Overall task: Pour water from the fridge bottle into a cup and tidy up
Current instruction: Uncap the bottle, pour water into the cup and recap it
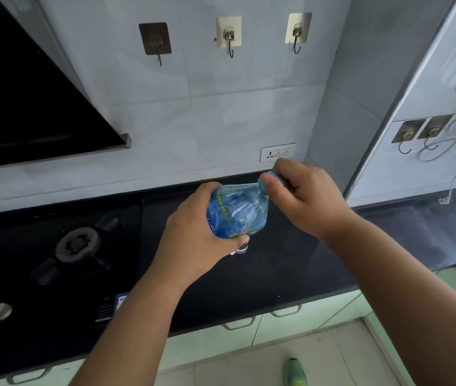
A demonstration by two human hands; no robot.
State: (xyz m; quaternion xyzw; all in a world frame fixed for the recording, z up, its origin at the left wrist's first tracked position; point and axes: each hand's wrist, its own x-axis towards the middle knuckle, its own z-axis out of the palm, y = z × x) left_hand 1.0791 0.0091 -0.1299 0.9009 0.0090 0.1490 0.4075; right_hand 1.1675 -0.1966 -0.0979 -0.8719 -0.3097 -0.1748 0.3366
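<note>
Your left hand (pixel 193 232) grips the bottle (pixel 238 210) above the dark surface (pixel 277 268); your right hand (pixel 304 196) fingers pinch its blue cap (pixel 265 183).

We see a black range hood (pixel 26 87) above a gas burner (pixel 78 243) set in the dark countertop (pixel 291 274). Three adhesive hooks (pixel 229 34) and a wall socket (pixel 277 152) sit on the tiled wall.

Two bare forearms, no sleeves, rings or watch seen; left hand (pixel 193 235), right hand (pixel 304 196). Green shoe (pixel 295 371) is worn, seen below the counter (pixel 277 274).
</note>
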